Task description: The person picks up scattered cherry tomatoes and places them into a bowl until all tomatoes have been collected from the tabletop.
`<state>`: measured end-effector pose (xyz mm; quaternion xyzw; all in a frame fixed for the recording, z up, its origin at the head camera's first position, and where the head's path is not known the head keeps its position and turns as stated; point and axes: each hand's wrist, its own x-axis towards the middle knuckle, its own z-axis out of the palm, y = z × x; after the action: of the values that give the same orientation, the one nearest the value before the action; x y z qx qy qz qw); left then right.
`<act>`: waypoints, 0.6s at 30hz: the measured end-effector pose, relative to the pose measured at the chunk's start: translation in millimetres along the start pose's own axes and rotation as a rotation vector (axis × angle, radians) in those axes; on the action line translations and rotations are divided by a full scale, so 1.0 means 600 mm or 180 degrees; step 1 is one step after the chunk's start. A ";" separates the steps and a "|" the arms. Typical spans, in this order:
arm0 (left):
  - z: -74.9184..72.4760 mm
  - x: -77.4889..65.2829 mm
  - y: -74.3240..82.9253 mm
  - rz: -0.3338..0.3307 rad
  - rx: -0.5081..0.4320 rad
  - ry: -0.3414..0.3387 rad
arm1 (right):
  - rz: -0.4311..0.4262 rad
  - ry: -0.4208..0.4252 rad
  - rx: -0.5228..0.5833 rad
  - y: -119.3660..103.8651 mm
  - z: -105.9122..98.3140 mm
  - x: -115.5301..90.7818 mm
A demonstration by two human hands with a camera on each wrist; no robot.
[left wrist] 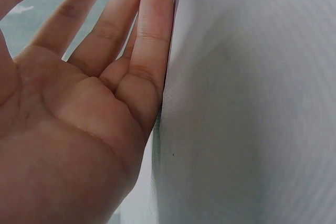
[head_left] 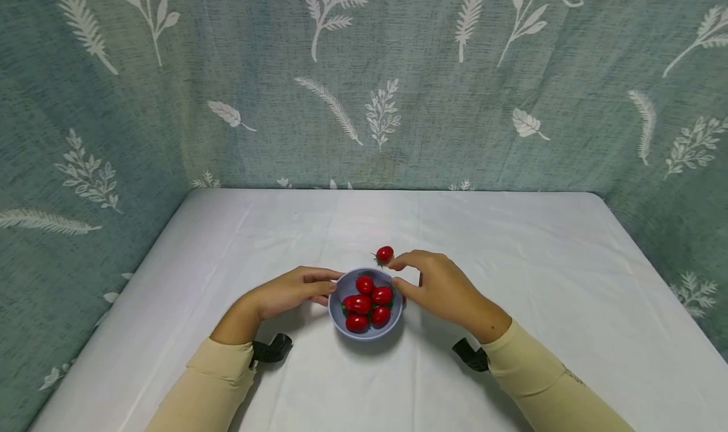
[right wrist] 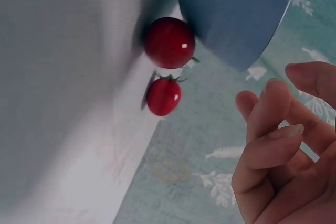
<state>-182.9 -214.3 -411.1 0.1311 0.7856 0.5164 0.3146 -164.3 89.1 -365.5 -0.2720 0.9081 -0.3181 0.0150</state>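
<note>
A small blue-grey bowl (head_left: 366,336) stands on the white table with several red cherry tomatoes (head_left: 359,304) in it. My left hand (head_left: 296,290) is at its left side, thumb and index fingertips right at the rim, the other fingers fairly straight. Over the right rim, my right hand (head_left: 443,287) hovers with thumb and index finger apart and nothing between them. Just behind the bowl lies a loose tomato (head_left: 385,254) with a green stem. Another tomato (right wrist: 169,43) sits close against the bowl's outer wall (right wrist: 236,14), mostly hidden below my right hand in the head view.
A white cloth (head_left: 512,249) covers the table. Green curtains with white leaf prints (head_left: 398,72) hang along the back and both sides. Dark wrist mounts (head_left: 273,348) jut inward from the beige sleeves (head_left: 210,381).
</note>
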 end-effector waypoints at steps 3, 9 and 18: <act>0.000 0.001 -0.001 0.0004 0.0002 -0.0004 | 0.0009 0.0011 -0.0007 0.009 0.000 -0.003; 0.000 -0.001 -0.002 -0.0012 -0.0004 0.0008 | 0.0068 -0.0046 -0.0002 0.016 0.005 -0.002; 0.001 -0.001 0.004 -0.0047 -0.0002 -0.0002 | 0.0190 -0.0233 0.0014 0.035 0.012 -0.001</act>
<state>-182.5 -213.4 -409.1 0.1253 0.7863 0.5142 0.3188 -172.5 98.7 -383.7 -0.2563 0.9139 -0.3093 0.0583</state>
